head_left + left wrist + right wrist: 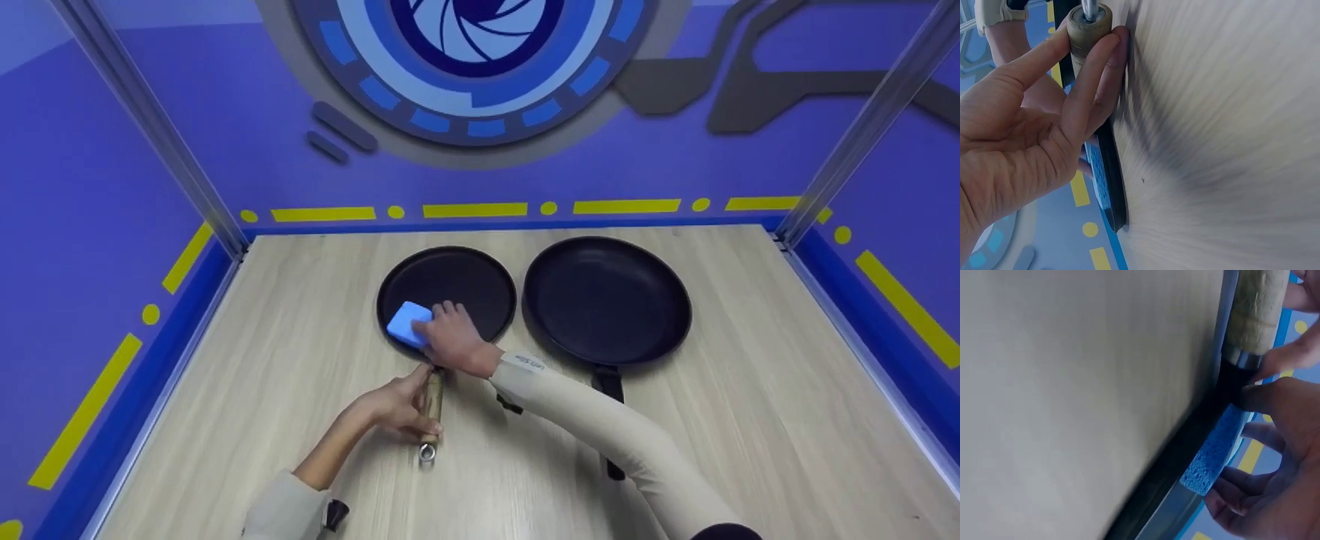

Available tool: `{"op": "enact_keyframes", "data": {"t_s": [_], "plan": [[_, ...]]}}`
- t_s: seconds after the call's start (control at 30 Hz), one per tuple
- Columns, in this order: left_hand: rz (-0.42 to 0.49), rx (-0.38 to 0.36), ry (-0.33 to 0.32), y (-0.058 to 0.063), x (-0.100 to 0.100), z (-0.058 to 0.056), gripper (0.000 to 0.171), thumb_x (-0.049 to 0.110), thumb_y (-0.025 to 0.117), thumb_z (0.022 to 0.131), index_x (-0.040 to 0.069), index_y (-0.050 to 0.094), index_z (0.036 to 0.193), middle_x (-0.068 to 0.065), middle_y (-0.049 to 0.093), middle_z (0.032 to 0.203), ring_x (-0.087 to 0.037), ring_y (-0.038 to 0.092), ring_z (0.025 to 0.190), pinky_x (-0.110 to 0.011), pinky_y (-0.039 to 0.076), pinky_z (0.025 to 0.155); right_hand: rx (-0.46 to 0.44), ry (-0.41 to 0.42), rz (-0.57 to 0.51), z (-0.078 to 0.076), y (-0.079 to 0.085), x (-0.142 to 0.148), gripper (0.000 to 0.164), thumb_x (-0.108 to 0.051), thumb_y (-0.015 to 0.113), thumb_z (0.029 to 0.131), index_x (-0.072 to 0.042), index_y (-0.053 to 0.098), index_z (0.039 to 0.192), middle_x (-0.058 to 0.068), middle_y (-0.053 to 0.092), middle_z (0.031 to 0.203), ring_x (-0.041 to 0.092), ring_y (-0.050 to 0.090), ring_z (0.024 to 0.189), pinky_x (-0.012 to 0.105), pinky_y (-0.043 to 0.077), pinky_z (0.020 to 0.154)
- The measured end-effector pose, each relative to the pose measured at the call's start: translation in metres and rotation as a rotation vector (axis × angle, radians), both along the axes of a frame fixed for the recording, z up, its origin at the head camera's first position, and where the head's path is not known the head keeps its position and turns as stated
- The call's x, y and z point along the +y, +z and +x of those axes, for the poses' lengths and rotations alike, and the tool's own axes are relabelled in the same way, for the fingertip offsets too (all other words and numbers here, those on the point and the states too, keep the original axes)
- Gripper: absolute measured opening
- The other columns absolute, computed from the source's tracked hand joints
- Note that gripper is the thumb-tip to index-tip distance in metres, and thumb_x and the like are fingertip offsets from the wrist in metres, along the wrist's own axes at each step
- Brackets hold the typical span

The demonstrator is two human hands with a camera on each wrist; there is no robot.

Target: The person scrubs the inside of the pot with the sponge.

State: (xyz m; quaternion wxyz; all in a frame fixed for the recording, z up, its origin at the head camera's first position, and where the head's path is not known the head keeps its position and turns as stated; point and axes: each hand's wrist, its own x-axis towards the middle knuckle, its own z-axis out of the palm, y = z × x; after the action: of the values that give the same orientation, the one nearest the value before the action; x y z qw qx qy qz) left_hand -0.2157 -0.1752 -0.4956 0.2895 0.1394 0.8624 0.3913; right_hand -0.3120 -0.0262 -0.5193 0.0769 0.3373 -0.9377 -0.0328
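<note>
A flat black pan (457, 274) with a low rim lies on the table, its wooden handle (434, 396) towards me. My left hand (396, 407) holds that handle, thumb and fingers around it near the metal-tipped end (1090, 14). In my right hand (455, 339) is a blue sponge (409, 324), over the near left part of the pan. The right wrist view has the sponge (1216, 453) against the pan inside its rim (1154, 486), with the right fingers (1235, 492) along it. Part of the pan's surface is hidden beneath hand and sponge.
A larger, deeper black frying pan (606, 300) stands close to the right of the flat pan. Its black handle (609, 384) points towards me, partly covered by the right sleeve (600, 427). Blue patterned walls (480, 184) border the wooden table (757, 360).
</note>
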Motion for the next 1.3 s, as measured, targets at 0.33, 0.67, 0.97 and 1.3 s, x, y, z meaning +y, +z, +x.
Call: {"op": "enact_keyframes", "data": {"t_s": [0.33, 0.67, 0.97, 1.3], "plan": [[0.002, -0.028, 0.056, 0.000, 0.003, 0.001, 0.107, 0.007, 0.089, 0.077, 0.002, 0.019, 0.159, -0.023, 0.056, 0.118, -0.029, 0.059, 0.102, -0.047, 0.058, 0.090, -0.079, -0.033, -0.019, -0.032, -0.001, -0.017, 0.046, -0.039, 0.067, 0.099, -0.032, 0.059, 0.144, 0.012, 0.066, 0.128, 0.031, 0.060, 0.117, 0.044, 0.052, 0.101], [0.003, -0.009, 0.050, 0.000, 0.002, 0.004, 0.107, 0.004, 0.089, 0.076, 0.001, 0.021, 0.159, -0.015, 0.058, 0.096, -0.021, 0.057, 0.085, -0.037, 0.058, 0.080, -0.220, -0.132, -0.074, -0.061, 0.005, -0.031, 0.050, -0.035, 0.068, 0.099, -0.035, 0.055, 0.147, 0.011, 0.061, 0.139, 0.030, 0.054, 0.130, 0.046, 0.045, 0.112], [0.148, -0.156, 0.131, -0.002, 0.003, 0.001, 0.111, -0.004, 0.085, 0.079, 0.006, 0.013, 0.163, -0.019, 0.057, 0.094, -0.021, 0.072, 0.065, -0.036, 0.064, 0.059, -0.171, -0.203, -0.085, -0.080, -0.002, -0.027, 0.052, -0.042, 0.064, 0.100, -0.030, 0.052, 0.150, 0.014, 0.060, 0.136, 0.032, 0.054, 0.125, 0.044, 0.047, 0.108], [0.170, -0.188, 0.156, -0.003, 0.000, 0.002, 0.114, -0.006, 0.083, 0.080, 0.009, 0.008, 0.165, -0.013, 0.056, 0.092, -0.016, 0.069, 0.064, -0.034, 0.064, 0.060, -0.092, -0.345, -0.051, -0.096, -0.007, -0.014, 0.052, -0.046, 0.059, 0.102, -0.019, 0.054, 0.147, 0.019, 0.062, 0.130, 0.036, 0.056, 0.122, 0.045, 0.048, 0.104]]}}
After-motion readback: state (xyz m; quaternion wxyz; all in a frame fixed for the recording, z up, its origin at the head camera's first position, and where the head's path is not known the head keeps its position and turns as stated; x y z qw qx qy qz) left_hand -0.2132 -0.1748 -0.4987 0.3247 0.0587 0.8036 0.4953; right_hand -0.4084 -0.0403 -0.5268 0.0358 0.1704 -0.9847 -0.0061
